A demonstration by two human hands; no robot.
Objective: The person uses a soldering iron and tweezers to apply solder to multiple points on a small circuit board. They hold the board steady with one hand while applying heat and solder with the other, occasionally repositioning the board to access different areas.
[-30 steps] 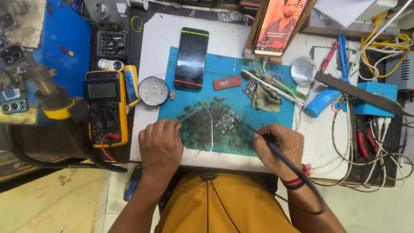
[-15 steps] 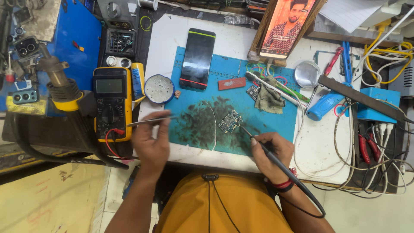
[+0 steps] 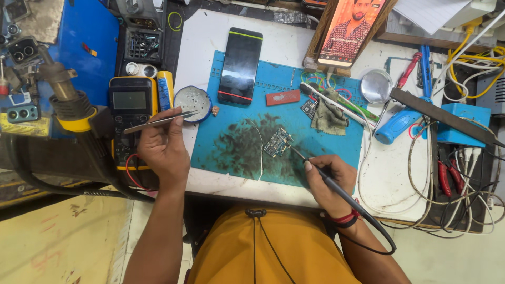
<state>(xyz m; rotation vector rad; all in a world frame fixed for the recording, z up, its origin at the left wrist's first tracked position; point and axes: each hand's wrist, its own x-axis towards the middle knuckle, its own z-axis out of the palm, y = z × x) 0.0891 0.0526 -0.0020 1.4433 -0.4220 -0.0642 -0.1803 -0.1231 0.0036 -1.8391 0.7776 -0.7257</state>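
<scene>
Board: a small circuit board [image 3: 277,143] is lying near the middle of the blue mat [image 3: 336,142], on its dark, stained patch, its long axis running diagonally from lower left to upper right.
Iron: a soldering iron [image 3: 321,178] is slanting up and left, its tip reaching the board's right edge; whether it is touching the board cannot be told.
Right hand: the right hand [image 3: 329,181] is sitting just below and right of the board, fingers clamped around the iron's dark grip like a pen. This hand is much the nearer one to the board.
Left hand: the left hand [image 3: 164,150] is hovering at the mat's left edge, well apart from the board, which is lying to its right. Its fingers are pinched together on tweezers [image 3: 158,122].
Tweezers: they are pointing right, tips ending over a round tin [image 3: 192,102] at the mat's upper left corner.
Wire: a thin pale wire [image 3: 260,152] is curving down the mat just left of the board.
Phone: a dark phone [image 3: 240,66] is lying across the mat's top edge, screen up.
Meter: a yellow multimeter [image 3: 130,105] is standing left of the tin, partly behind the left hand.
Worktop: the white worktop [image 3: 210,37] is carrying the mat, a blue-handled tool [image 3: 400,125] and tangled cables to the right.
</scene>
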